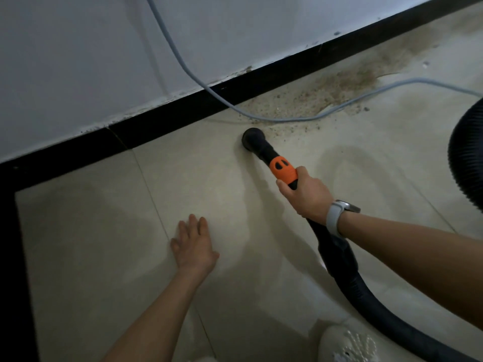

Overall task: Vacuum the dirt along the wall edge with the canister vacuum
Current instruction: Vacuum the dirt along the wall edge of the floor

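My right hand grips the orange-and-black handle of the vacuum hose. Its round black nozzle sits on the beige tile floor just short of the black skirting. Brown gritty dirt lies spread along the wall edge to the right of the nozzle, thinning out near it. The black ribbed hose runs back under my right wrist toward the lower right. My left hand rests flat on the floor, fingers straight, well left of the nozzle.
A grey power cord hangs down the white wall and trails across the dirt to the right. A wide black ribbed hose loop stands at the right edge. A white shoe shows at the bottom. A black strip borders the floor's left side.
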`<state>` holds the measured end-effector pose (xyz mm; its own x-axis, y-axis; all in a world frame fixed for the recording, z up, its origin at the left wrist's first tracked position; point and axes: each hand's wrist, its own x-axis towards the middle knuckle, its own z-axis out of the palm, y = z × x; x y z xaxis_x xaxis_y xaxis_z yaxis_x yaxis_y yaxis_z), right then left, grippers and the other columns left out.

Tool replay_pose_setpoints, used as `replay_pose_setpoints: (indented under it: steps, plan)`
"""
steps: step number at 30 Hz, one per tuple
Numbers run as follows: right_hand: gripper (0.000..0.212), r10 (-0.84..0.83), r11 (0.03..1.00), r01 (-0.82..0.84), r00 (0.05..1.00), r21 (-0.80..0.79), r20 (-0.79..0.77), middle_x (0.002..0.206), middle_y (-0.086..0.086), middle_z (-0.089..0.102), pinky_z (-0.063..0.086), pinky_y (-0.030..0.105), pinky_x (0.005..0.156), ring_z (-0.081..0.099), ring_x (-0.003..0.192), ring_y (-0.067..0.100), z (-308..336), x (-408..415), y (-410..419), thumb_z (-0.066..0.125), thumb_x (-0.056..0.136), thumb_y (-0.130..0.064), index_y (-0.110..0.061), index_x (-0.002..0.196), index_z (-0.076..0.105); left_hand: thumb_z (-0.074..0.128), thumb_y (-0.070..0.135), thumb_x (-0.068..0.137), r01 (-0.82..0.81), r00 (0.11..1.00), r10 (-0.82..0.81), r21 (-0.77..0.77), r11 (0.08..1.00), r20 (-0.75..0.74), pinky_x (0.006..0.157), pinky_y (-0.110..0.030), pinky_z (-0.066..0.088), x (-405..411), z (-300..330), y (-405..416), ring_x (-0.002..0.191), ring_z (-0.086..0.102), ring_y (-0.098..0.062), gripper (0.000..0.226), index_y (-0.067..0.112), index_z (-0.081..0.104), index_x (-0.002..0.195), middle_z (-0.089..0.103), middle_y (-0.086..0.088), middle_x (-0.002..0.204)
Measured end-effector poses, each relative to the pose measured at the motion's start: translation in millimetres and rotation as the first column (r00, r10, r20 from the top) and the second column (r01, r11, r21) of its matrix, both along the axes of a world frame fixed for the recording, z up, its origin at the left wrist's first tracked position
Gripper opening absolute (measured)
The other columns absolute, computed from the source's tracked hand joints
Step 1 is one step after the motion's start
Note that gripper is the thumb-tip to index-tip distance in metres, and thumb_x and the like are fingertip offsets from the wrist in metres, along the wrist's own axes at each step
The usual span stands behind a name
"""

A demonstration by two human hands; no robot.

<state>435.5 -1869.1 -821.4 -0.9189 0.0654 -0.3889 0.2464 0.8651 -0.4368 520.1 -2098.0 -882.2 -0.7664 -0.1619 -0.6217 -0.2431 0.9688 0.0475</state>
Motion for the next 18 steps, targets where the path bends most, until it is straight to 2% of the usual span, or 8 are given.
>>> replay_pose_setpoints:
  steps: [4,6,10,14,18]
  plan:
    - [0.038,-0.123,0.992,0.124,0.992,0.027,-0.012,0.078,0.011,0.061,0.055,0.047,0.065,0.062,0.064,0.033,3,5,38,0.049,0.090,-0.050,-0.016,0.102,0.039,0.056,0.046,0.089,0.047,0.999,-0.046,0.080,0.996,-0.013,0.116,-0.051,0.008,0,-1,20,0.145,-0.013,-0.030,0.089,0.020,-0.002,0.152,-0.017,-0.005,0.158]
    - [0.036,-0.149,0.989,0.149,0.988,0.009,-0.033,0.076,0.010,0.060,0.055,0.047,0.064,0.061,0.063,0.033,7,9,46,0.049,0.090,-0.050,-0.017,0.101,0.039,0.056,0.051,0.088,0.076,0.997,-0.074,0.098,0.992,-0.030,0.116,-0.052,0.007,2,-2,29,0.145,-0.013,-0.030,0.092,0.020,-0.003,0.152,-0.018,-0.005,0.158]
    - [0.037,-0.053,0.999,0.053,0.996,-0.003,-0.068,0.066,0.000,0.053,0.043,0.035,0.055,0.054,0.058,0.027,11,37,40,0.051,0.088,-0.051,-0.018,0.103,0.040,0.057,0.057,0.084,0.108,0.994,-0.105,0.091,0.990,-0.032,0.115,-0.053,0.006,7,-4,39,0.145,-0.016,-0.031,0.099,0.021,-0.007,0.151,-0.021,-0.007,0.157]
    - [0.040,0.050,0.999,-0.050,0.999,0.015,0.007,0.075,0.005,0.056,0.042,0.036,0.059,0.058,0.069,0.033,8,67,34,0.051,0.089,-0.052,-0.017,0.105,0.042,0.060,0.055,0.083,0.074,0.997,-0.072,0.083,0.994,-0.028,0.115,-0.054,0.007,7,-5,44,0.144,-0.017,-0.032,0.101,0.020,-0.007,0.151,-0.021,-0.007,0.157]
    - [0.038,-0.035,0.997,0.035,0.999,0.071,-0.002,0.081,0.011,0.060,0.038,0.035,0.059,0.060,0.076,0.037,4,72,63,0.052,0.088,-0.051,-0.018,0.103,0.040,0.065,0.050,0.082,0.039,0.999,-0.037,0.095,0.995,-0.019,0.115,-0.053,0.009,4,-7,48,0.145,-0.015,-0.032,0.104,0.018,-0.005,0.151,-0.019,-0.007,0.158]
